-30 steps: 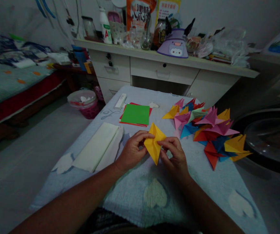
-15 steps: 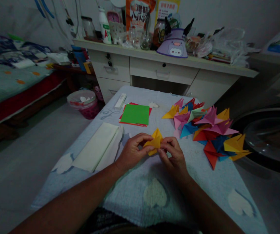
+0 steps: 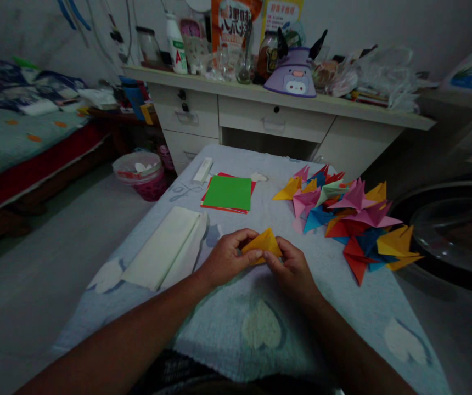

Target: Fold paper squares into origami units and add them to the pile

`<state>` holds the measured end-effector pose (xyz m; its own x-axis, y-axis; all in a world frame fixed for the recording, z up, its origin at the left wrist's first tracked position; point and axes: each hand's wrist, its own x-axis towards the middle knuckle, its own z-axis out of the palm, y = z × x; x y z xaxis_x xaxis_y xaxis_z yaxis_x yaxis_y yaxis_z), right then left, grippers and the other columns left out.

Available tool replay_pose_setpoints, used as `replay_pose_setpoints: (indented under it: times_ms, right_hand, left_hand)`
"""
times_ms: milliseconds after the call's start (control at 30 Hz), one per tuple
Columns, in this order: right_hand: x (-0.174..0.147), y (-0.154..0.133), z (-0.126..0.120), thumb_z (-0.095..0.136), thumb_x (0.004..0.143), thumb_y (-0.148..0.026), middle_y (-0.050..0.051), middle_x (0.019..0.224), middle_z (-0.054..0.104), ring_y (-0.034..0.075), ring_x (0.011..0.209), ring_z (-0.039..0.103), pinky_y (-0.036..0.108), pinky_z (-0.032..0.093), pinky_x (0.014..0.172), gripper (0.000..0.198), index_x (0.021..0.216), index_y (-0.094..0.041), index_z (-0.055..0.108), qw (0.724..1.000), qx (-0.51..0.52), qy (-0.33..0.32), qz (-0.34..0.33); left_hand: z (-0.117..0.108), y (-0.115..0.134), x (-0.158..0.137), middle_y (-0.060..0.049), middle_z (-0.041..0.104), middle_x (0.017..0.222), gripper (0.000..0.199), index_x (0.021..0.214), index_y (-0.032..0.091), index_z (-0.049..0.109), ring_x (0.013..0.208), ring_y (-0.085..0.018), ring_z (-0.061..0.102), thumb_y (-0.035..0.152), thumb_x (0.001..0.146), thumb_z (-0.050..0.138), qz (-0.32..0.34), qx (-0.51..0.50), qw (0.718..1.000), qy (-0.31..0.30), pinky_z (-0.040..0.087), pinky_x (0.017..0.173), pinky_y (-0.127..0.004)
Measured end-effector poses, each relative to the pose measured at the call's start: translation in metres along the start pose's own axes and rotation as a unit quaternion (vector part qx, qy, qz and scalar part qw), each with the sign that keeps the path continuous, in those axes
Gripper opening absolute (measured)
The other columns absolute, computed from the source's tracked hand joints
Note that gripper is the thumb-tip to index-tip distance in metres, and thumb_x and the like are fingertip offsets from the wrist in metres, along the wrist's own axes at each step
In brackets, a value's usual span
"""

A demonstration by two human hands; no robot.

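A folded yellow origami paper point(image 3: 265, 244) is held up just over the table, its pointed tip toward the far side. My left hand point(image 3: 232, 257) pinches its left part, thumb across the near face and fingers behind. On the opposite side my right hand point(image 3: 291, 267) grips the right part, its thumb close to the left thumb at the lower middle. The fingers behind the paper are partly hidden. Beyond the hands lies a stack of square paper point(image 3: 228, 192) with a green sheet on top. Many folded paper cranes point(image 3: 355, 219) in several colours are heaped at the right.
A folded cream cloth or paper point(image 3: 164, 247) lies left of my hands on the cloth-covered table point(image 3: 256, 334). A slim white box point(image 3: 203, 170) is near the far left edge. A pink bin point(image 3: 143, 175) stands on the floor, and a white cabinet point(image 3: 273, 118) rises behind the table.
The yellow paper has gone from an opened shape with raised flaps to a flatter triangular form. Both hands have shifted slightly, and their thumbs now sit closer together.
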<state>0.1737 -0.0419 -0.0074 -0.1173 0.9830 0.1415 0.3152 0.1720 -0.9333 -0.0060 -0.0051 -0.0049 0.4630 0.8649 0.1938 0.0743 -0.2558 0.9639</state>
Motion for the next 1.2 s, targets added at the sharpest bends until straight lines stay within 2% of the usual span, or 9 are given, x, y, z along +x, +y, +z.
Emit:
replay_pose_setpoints:
  times_ms: [100, 233, 367, 467, 533, 667, 733, 967, 1200]
  right_hand:
    - [0.0002, 0.0002, 0.0012, 0.058, 0.086, -0.035, -0.001, 0.074, 0.057, 0.015, 0.069, 0.053, 0.026, 0.043, 0.063, 0.016, 0.086, -0.019, 0.060, 1.000, 0.014, -0.001, 0.004]
    - [0.0009, 0.0013, 0.0039, 0.062, 0.083, -0.035, -0.001, 0.075, 0.058, 0.014, 0.068, 0.054, 0.026, 0.045, 0.062, 0.017, 0.089, -0.020, 0.059, 0.998, 0.061, -0.025, 0.025]
    - [0.0016, 0.0048, 0.0050, 0.061, 0.084, -0.038, 0.000, 0.075, 0.061, 0.015, 0.068, 0.056, 0.026, 0.046, 0.062, 0.019, 0.087, -0.019, 0.060, 0.995, 0.087, -0.034, 0.045]
    - [0.0022, 0.0055, 0.0047, 0.062, 0.083, -0.038, 0.000, 0.076, 0.062, 0.015, 0.068, 0.056, 0.026, 0.047, 0.062, 0.020, 0.087, -0.019, 0.061, 0.995, 0.089, -0.030, 0.043]
    - [0.0024, 0.0045, 0.0046, 0.062, 0.083, -0.039, 0.000, 0.075, 0.062, 0.014, 0.066, 0.055, 0.025, 0.046, 0.060, 0.020, 0.087, -0.019, 0.061, 0.996, 0.080, -0.023, 0.041]
    - [0.0023, 0.0019, 0.0050, 0.062, 0.083, -0.037, 0.000, 0.076, 0.061, 0.014, 0.066, 0.055, 0.025, 0.046, 0.061, 0.018, 0.085, -0.020, 0.060, 0.995, 0.088, -0.023, 0.037]
    - [0.0021, 0.0017, 0.0052, 0.062, 0.083, -0.036, 0.000, 0.077, 0.060, 0.014, 0.068, 0.056, 0.025, 0.046, 0.061, 0.017, 0.087, -0.020, 0.060, 0.995, 0.095, -0.021, 0.031]
    - [0.0007, 0.0064, 0.0037, 0.061, 0.085, -0.030, 0.003, 0.091, 0.063, 0.015, 0.078, 0.060, 0.028, 0.049, 0.070, 0.022, 0.105, -0.022, 0.059, 0.993, 0.117, -0.004, -0.016]
    - [0.0001, 0.0034, -0.0012, 0.059, 0.085, -0.023, 0.006, 0.109, 0.054, 0.018, 0.095, 0.054, 0.033, 0.048, 0.078, 0.036, 0.121, -0.027, 0.055, 0.988, 0.008, 0.088, -0.123]
  left_hand:
    - [-0.0013, 0.0012, 0.0006, 0.000, 0.062, 0.076, 0.022, 0.084, 0.015, 0.065, 0.070, -0.013, 0.056, 0.036, 0.086, 0.059, -0.016, 0.025, 0.999, -0.011, 0.043, 0.064, -0.023]
    - [-0.0016, 0.0007, 0.0014, 0.001, 0.058, 0.070, 0.022, 0.077, 0.015, 0.062, 0.066, -0.012, 0.053, 0.035, 0.086, 0.059, -0.017, 0.029, 0.999, 0.017, 0.041, 0.061, -0.023]
    - [0.0004, -0.0014, 0.0006, 0.000, 0.063, 0.082, 0.016, 0.092, 0.017, 0.060, 0.074, -0.013, 0.060, 0.030, 0.084, 0.061, -0.014, -0.031, 0.999, 0.022, 0.046, 0.066, -0.023]
    - [0.0024, -0.0041, -0.0012, 0.000, 0.064, 0.089, 0.035, 0.116, 0.021, 0.054, 0.081, -0.013, 0.063, 0.023, 0.082, 0.062, -0.004, -0.042, 0.999, 0.026, 0.049, 0.072, -0.024]
    - [0.0032, -0.0062, -0.0024, 0.000, 0.064, 0.092, 0.043, 0.123, 0.023, 0.050, 0.084, -0.013, 0.064, 0.019, 0.082, 0.061, 0.011, -0.017, 0.999, 0.033, 0.050, 0.075, -0.025]
    - [0.0028, -0.0086, -0.0035, -0.004, 0.064, 0.106, 0.037, 0.117, 0.023, 0.054, 0.097, -0.016, 0.063, 0.016, 0.082, 0.061, 0.064, 0.032, 0.996, 0.056, 0.049, 0.087, -0.029]
    - [0.0019, -0.0079, -0.0034, -0.004, 0.063, 0.107, 0.032, 0.113, 0.022, 0.055, 0.097, -0.016, 0.063, 0.016, 0.082, 0.061, 0.076, 0.053, 0.993, 0.066, 0.049, 0.088, -0.029]
    - [-0.0006, -0.0040, -0.0031, -0.002, 0.062, 0.093, 0.019, 0.101, 0.021, 0.055, 0.084, -0.014, 0.061, 0.015, 0.083, 0.059, 0.081, 0.095, 0.990, 0.059, 0.048, 0.077, -0.027]
    - [-0.0006, -0.0068, -0.0032, -0.002, 0.062, 0.094, 0.020, 0.101, 0.021, 0.055, 0.086, -0.015, 0.060, 0.015, 0.082, 0.059, 0.086, 0.103, 0.989, 0.059, 0.047, 0.077, -0.028]
